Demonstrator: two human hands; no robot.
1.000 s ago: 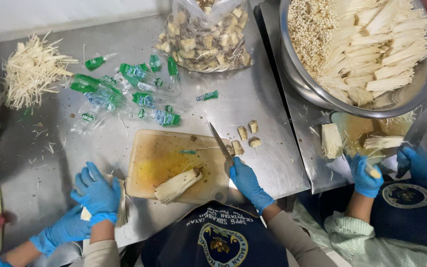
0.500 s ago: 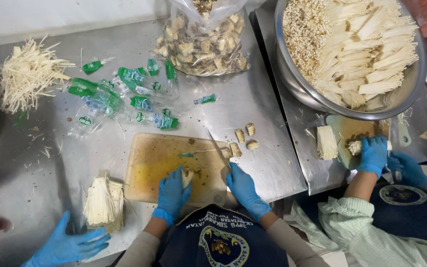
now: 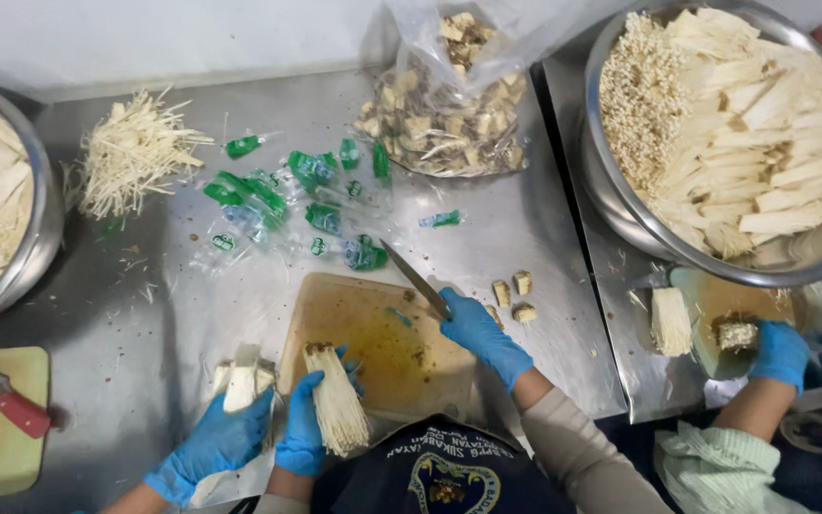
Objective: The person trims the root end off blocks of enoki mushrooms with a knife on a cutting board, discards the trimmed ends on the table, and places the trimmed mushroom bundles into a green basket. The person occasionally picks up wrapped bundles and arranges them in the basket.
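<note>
- Left hand (image 3: 304, 433) is closing around a pale mushroom bundle (image 3: 335, 409) lying on the near-left edge of the cutting board (image 3: 387, 343).
- Right hand (image 3: 480, 328) is gripping a knife (image 3: 414, 276) over the board's far-right corner on the steel desk (image 3: 192, 305).

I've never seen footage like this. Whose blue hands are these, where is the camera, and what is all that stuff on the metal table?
There is no machine: the camera sits on a person's head and looks straight down at a steel table. That person wears blue gloves. Their left hand holds a mushroom bundle on a wooden cutting board; their right hand grips a knife. The other blue hands, at the lower left and far right, belong to co-workers. Around the board lie cut root stubs, empty green and clear wrappers, a loose pile of mushrooms, a plastic bag of trimmings, and big metal bowls of trimmed mushrooms.
</note>
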